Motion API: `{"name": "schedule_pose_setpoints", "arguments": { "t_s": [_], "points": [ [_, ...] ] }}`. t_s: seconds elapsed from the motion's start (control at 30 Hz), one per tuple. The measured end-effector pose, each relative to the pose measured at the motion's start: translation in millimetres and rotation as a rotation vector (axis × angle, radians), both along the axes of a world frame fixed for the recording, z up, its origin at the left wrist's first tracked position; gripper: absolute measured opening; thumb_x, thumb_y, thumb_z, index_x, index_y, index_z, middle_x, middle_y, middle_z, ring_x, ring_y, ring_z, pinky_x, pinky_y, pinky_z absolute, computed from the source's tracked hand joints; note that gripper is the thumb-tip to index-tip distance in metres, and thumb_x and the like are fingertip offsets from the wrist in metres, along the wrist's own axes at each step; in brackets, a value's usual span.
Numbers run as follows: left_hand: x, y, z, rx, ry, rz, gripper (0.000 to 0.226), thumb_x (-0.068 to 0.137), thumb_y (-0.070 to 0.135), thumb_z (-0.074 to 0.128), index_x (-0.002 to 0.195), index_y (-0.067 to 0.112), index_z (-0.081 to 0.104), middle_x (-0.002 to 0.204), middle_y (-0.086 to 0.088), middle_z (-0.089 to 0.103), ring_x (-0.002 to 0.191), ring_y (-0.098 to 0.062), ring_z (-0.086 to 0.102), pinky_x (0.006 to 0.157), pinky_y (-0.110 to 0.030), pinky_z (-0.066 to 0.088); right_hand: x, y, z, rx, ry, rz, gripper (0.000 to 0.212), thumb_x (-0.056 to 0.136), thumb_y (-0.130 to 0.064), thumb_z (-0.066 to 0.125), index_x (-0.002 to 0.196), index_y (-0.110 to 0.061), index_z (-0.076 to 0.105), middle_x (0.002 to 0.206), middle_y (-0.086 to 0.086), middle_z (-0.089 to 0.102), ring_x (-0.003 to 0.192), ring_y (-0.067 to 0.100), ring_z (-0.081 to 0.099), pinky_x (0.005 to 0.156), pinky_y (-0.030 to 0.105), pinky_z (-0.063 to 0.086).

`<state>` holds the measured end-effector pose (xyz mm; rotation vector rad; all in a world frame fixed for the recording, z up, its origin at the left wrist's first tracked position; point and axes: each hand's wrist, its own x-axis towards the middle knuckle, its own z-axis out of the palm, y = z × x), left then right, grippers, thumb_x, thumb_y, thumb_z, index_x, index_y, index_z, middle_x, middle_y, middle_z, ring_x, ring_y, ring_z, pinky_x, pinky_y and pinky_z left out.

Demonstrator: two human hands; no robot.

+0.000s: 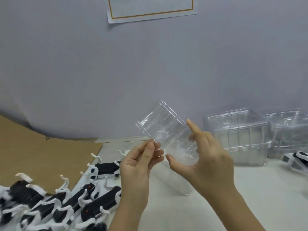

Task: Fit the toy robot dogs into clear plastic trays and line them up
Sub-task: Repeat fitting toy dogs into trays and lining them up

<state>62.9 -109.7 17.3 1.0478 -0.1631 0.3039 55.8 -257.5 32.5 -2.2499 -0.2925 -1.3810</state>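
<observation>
I hold an empty clear plastic tray (164,125) tilted in the air above the white table (216,205). My left hand (138,165) pinches its lower left edge between thumb and fingers. My right hand (205,155) grips the tray's lower right part, thumb underneath and index finger raised along its side. Several black-and-white toy robot dogs (55,204) lie on their backs, legs up, at the lower left. One of these dogs (106,170) lies just left of my left hand.
Stacks of clear trays (238,135) stand at the right against the wall, with more trays (290,130) beyond them. Another toy dog (296,160) lies at the far right edge. A brown cardboard sheet (41,154) covers the left of the table.
</observation>
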Motion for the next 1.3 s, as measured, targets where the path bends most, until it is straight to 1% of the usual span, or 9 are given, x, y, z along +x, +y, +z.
{"name": "schedule_pose_setpoints", "arguments": {
  "t_s": [0.2,0.33,0.47,0.63,0.77,0.97,1.07,1.17,1.3],
  "points": [
    [-17,18,5,-0.072,0.054,-0.021,0.020,0.063,0.021,0.076,0.080,0.011,0.079,0.082,-0.011,0.073,0.067,-0.019,0.070,0.061,-0.024,0.057,-17,11,0,0.002,0.094,0.122,0.082,0.064,-0.065,0.060,0.129,-0.014,0.062,0.085,-0.007,0.064,0.063,0.004,0.049,0.055,0.019,0.039],
    [-36,19,-3,-0.011,0.099,0.144,0.017,0.074,0.017,0.068,0.086,0.005,0.072,0.075,-0.008,0.072,0.060,-0.015,0.067,0.059,-0.022,0.056,-22,0,6,0.271,0.355,0.273,0.091,0.054,-0.076,0.069,0.136,-0.043,0.049,0.090,-0.024,0.058,0.070,0.004,0.052,0.064,0.023,0.046],
    [-58,18,-24,-0.055,0.222,0.223,0.011,0.086,0.009,0.061,0.086,0.002,0.069,0.071,-0.005,0.070,0.054,-0.014,0.064,0.054,-0.023,0.055,-12,-12,19,0.337,0.191,0.132,0.095,0.056,-0.071,0.068,0.142,-0.045,0.039,0.095,-0.016,0.057,0.070,0.007,0.052,0.061,0.028,0.042],
    [-84,12,-62,-0.180,0.585,0.164,0.014,0.089,-0.003,0.059,0.077,-0.006,0.066,0.060,-0.013,0.069,0.040,-0.020,0.061,0.038,-0.027,0.051,16,-20,16,-0.084,0.090,-0.152,0.091,0.059,-0.048,0.087,0.138,-0.018,0.054,0.091,0.014,0.064,0.074,0.034,0.059,0.061,0.039,0.047],
    [-110,13,-92,0.061,0.748,0.008,0.018,0.080,-0.004,0.071,0.064,-0.011,0.067,0.057,-0.021,0.063,0.042,-0.024,0.055,0.044,-0.024,0.045,38,-6,-7,-0.456,0.523,-0.213,0.094,0.072,-0.061,0.073,0.151,-0.033,0.030,0.118,0.004,0.058,0.104,0.026,0.056,0.084,0.036,0.041],
    [-130,35,-98,1.350,0.164,0.247,0.035,0.039,0.015,0.094,0.044,0.019,0.060,0.044,0.010,0.055,0.045,0.002,0.057,0.065,-0.009,0.044,61,8,-38,-0.730,0.645,-0.089,0.066,0.097,-0.055,0.043,0.153,-0.035,0.013,0.130,-0.003,0.053,0.111,0.023,0.056,0.079,0.032,0.039],
    [-114,51,-74,1.528,-0.165,0.329,0.029,0.074,0.038,0.064,0.055,0.016,0.061,0.049,-0.005,0.050,0.053,-0.010,0.056,0.071,-0.023,0.041,66,11,-46,-0.752,0.773,0.001,0.052,0.102,-0.026,0.035,0.151,-0.036,0.021,0.133,-0.004,0.054,0.108,0.024,0.059,0.070,0.030,0.036],
    [-104,37,-74,1.518,-0.616,0.559,0.028,0.091,0.028,0.050,0.071,0.029,0.069,0.064,0.010,0.065,0.068,-0.009,0.059,0.073,-0.024,0.046,68,10,-67,-0.777,0.927,0.082,0.067,0.099,-0.017,0.034,0.156,-0.033,0.002,0.160,-0.005,0.022,0.125,0.023,0.051,0.091,0.035,0.036],
    [-83,23,-83,1.713,-0.590,0.336,0.033,0.095,0.050,0.045,0.093,0.041,0.077,0.095,0.010,0.075,0.092,-0.011,0.072,0.080,-0.037,0.059,90,-8,-67,-0.792,1.019,0.064,0.072,0.100,-0.028,0.038,0.153,-0.039,-0.008,0.164,-0.010,0.002,0.146,0.020,0.019,0.112,0.048,0.015]
  ]
}}
